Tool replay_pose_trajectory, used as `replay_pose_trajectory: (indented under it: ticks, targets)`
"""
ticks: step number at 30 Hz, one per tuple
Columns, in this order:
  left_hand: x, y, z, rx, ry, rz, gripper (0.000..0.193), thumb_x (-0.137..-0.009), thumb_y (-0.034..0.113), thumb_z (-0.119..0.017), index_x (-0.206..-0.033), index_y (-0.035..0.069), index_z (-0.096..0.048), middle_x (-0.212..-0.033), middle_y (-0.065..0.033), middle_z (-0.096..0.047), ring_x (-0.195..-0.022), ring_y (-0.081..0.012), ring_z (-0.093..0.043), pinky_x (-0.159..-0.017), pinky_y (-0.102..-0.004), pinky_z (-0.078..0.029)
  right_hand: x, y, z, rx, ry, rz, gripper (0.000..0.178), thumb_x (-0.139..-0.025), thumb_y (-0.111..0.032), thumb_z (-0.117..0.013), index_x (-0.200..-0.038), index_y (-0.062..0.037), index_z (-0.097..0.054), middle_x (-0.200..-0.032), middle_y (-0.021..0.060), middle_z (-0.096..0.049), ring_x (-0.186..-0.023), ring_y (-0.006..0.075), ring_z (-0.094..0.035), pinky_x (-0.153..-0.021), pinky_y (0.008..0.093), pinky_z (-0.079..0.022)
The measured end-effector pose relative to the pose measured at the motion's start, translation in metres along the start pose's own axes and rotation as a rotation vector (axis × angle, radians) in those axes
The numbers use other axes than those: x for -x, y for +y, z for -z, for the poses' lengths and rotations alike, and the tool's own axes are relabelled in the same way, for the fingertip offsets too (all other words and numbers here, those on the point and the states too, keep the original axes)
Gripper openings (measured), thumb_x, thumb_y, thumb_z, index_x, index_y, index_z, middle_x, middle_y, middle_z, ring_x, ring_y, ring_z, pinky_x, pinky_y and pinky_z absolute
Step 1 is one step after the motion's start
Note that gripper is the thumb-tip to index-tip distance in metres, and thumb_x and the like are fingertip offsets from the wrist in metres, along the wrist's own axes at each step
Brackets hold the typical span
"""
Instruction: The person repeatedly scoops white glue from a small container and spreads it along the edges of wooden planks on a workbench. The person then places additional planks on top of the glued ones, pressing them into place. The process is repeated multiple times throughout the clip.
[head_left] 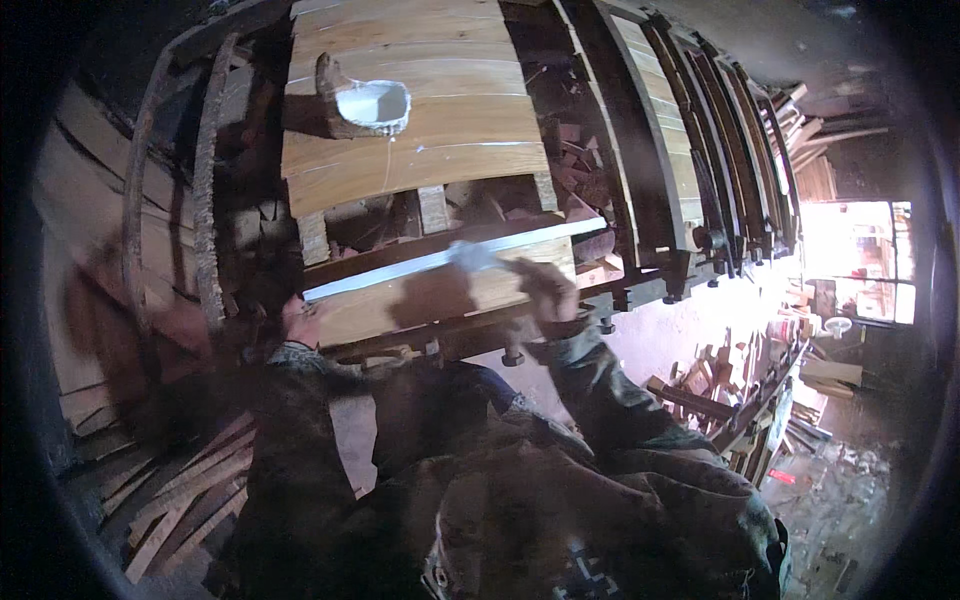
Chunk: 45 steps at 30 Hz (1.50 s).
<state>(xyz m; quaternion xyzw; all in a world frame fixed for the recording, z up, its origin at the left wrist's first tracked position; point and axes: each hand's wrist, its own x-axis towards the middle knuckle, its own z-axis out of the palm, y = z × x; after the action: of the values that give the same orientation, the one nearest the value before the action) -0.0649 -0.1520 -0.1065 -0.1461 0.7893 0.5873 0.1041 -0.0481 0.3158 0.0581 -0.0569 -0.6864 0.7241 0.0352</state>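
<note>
My left hand [300, 322] is closed on the left end of a light wooden board [365, 312] whose upper edge wears a long band of wet-looking white glue [400, 268]. Above the board's middle, my right hand [548, 292] grips a small brush-like tool [472, 257]. Its white, glue-covered head is at the white edge and blurred, so its exact kind is unclear. Farther off, a tub [378, 106] coated with white glue rests on a panel of joined planks [430, 60]. A short brown upright piece [326, 75] stands at the tub's left side.
Dark clamp bars [640, 130] run along the right of the planks. Rough rails [210, 180] stand at the left. Wood offcuts [575, 160] lie below the bench frame, with more scrap [705, 375] at right. Long strips [195, 495] are piled lower left. A bright doorway [850, 255] opens far right.
</note>
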Motion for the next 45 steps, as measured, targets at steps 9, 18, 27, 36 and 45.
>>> replay_pose_trajectory:
  ticks: [9, 18, 27, 36, 45]
  targets:
    - [-0.015, 0.008, 0.02, -0.042, -0.105, -0.002, 0.046, -0.083, 0.012, -0.082, -0.122, -0.002, -0.062, -0.123, -0.0137, -0.065, -0.113, -0.0239, -0.063, -0.098, -0.0428, -0.054, 0.026, -0.041, 0.074, 0.145, 0.407, -0.3, 0.031, -0.099, -0.016, -0.067, -0.12, 0.007, -0.069, -0.086, 0.0034, -0.069, -0.073, 0.0065, -0.056, -0.062, 0.022, -0.045]
    - [0.001, 0.024, 0.019, -0.386, 0.06, -0.109, 0.069, -0.08, 0.032, -0.085, -0.128, -0.008, -0.055, -0.121, -0.0228, -0.065, -0.113, -0.0315, -0.064, -0.094, -0.0431, -0.053, 0.002, -0.042, 0.1, 0.077, 0.679, 0.095, 0.029, -0.096, -0.011, -0.066, -0.119, 0.0066, -0.069, -0.101, 0.0094, -0.071, -0.09, 0.017, -0.063, -0.082, 0.0301, -0.051]
    - [0.025, -0.002, 0.004, 0.14, 0.026, -0.178, 0.051, -0.082, -0.005, -0.075, -0.132, 0.0, -0.064, -0.13, -0.0148, -0.067, -0.122, -0.0232, -0.062, -0.101, -0.0381, -0.051, 0.055, -0.065, -0.007, 0.795, -0.054, 0.203, 0.024, -0.089, -0.003, -0.065, -0.112, -0.0017, -0.071, -0.087, 0.0158, -0.068, -0.08, 0.0325, -0.069, -0.073, 0.037, -0.056]
    - [0.043, -0.01, 0.005, -0.297, 0.15, -0.496, 0.038, -0.082, -0.008, -0.07, -0.119, 0.003, -0.072, -0.131, -0.0147, -0.068, -0.124, -0.0293, -0.063, -0.108, -0.0406, -0.047, -0.017, -0.112, 0.104, 1.067, 0.246, 0.185, 0.027, -0.096, -0.029, -0.062, -0.1, -0.0056, -0.076, -0.075, 0.0134, -0.07, -0.073, 0.0251, -0.071, -0.067, 0.0361, -0.054]
    - [0.062, 0.047, 0.002, -0.437, 0.217, -0.616, 0.042, -0.071, -0.009, -0.069, -0.111, 0.003, -0.075, -0.126, -0.0139, -0.071, -0.117, -0.0324, -0.067, -0.101, -0.0425, -0.052, -0.025, -0.097, 0.036, 1.503, -0.028, 0.2, 0.017, -0.09, -0.028, -0.066, -0.099, -0.018, -0.077, -0.085, 0.0117, -0.074, -0.068, 0.0338, -0.072, -0.06, 0.0458, -0.057]
